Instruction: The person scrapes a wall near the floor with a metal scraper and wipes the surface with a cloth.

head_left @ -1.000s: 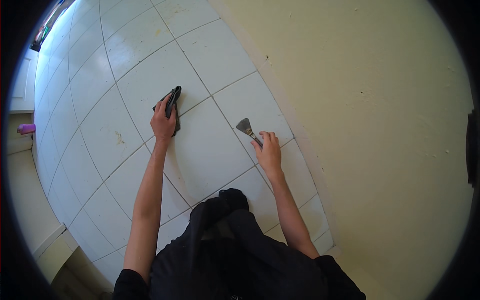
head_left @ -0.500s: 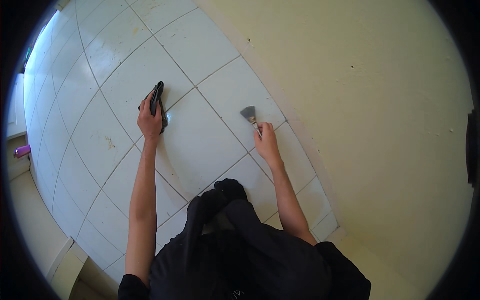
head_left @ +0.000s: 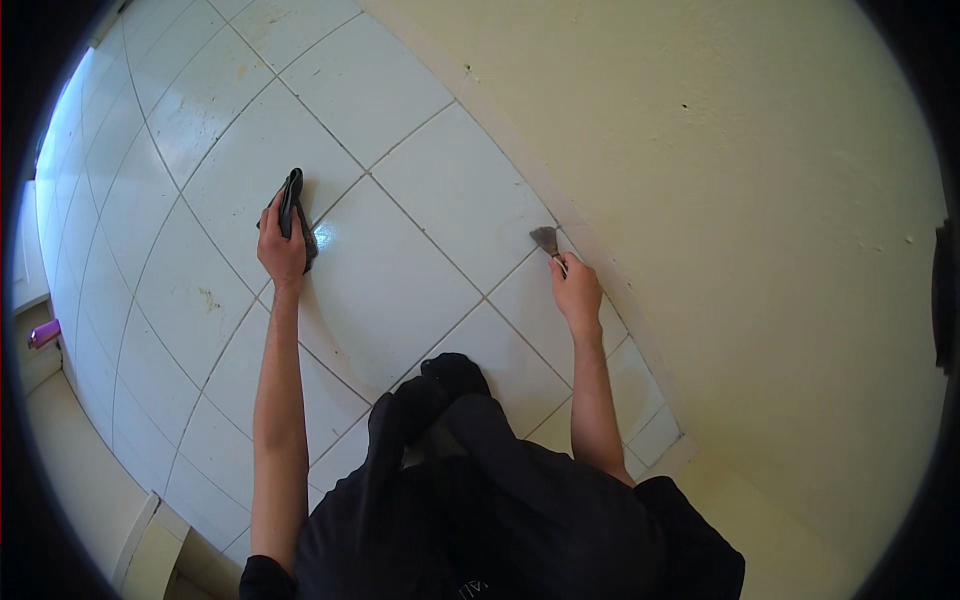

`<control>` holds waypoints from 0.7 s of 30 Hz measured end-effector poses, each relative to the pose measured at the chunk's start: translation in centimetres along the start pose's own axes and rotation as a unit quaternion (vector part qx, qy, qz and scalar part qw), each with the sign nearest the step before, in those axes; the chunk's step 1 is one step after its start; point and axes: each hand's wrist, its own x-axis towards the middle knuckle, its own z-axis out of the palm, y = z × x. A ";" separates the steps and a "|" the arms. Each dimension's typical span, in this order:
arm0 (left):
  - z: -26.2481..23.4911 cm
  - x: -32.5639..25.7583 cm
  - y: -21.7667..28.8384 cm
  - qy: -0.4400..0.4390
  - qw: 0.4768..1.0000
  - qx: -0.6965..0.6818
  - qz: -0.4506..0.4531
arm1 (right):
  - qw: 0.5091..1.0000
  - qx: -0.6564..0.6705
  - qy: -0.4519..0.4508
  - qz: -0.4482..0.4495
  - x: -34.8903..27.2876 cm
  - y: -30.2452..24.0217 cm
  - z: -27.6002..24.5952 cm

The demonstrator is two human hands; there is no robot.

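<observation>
Both hands sit farther up the tiled floor than a second ago, arms more stretched. Nearest, dark-clothed knees rest on the tiles. Beyond them, the right hand closes its grip on a scraper, blade on a tile just beside the cream wall. Farther left, the left hand clasps a dark cloth pressed to the floor. A pink object lies at the far left edge.

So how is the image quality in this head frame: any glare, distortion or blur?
Head view: strong fisheye, grout lines of the tiled floor bow toward a black rim; a small glare patch beside the left hand holding the dark cloth; the right hand and scraper look sharp.
</observation>
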 end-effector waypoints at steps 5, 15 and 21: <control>-0.2 0.0 0.4 0.004 1.000 -0.005 0.001 | 0.999 0.033 -0.017 -0.013 0.3 -1.8 -0.4; -0.3 0.0 0.2 -0.002 1.000 0.000 -0.005 | 0.999 -0.035 -0.017 -0.038 1.4 -2.5 0.1; -0.1 0.0 0.1 -0.007 1.000 -0.003 -0.006 | 0.994 -0.012 0.037 -0.097 4.9 -4.4 2.4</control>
